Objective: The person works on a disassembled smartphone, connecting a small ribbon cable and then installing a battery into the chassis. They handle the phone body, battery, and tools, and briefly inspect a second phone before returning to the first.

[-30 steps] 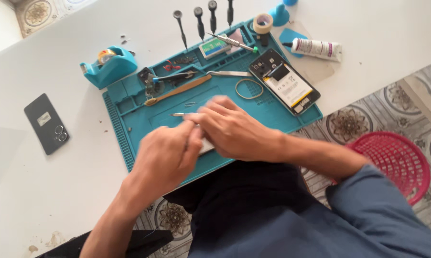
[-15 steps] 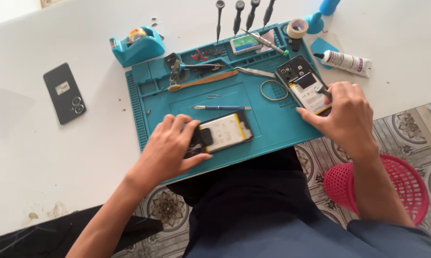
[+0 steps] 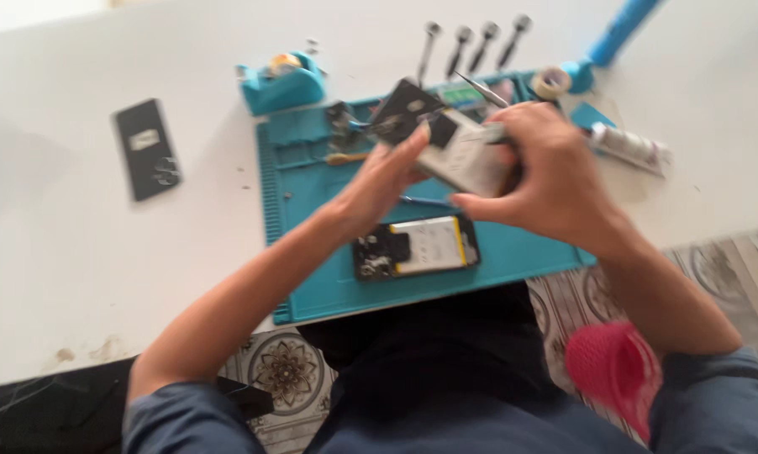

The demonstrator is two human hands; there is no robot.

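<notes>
Both hands hold an opened phone [image 3: 459, 151] lifted above the teal work mat [image 3: 312, 269]. My left hand [image 3: 379, 181] grips its left edge with thumb and fingers. My right hand [image 3: 547, 172] clasps its right side. A second opened phone [image 3: 417, 246], with a pale battery showing, lies flat on the mat just below the hands. A thin blue tool [image 3: 425, 202] rests on the mat between the two phones. The picture is blurred by motion.
A dark phone back cover [image 3: 146, 149] lies on the white table at left. A teal tape dispenser [image 3: 280, 80], several screwdrivers [image 3: 467, 46], a tape roll [image 3: 551, 82] and a white tube [image 3: 627, 145] sit at the back. A pink basket [image 3: 618, 366] stands on the patterned floor.
My right hand picked the second phone up from the mat's right side and brought it to the middle. My left hand left the phone on the mat and took hold of the lifted one.
</notes>
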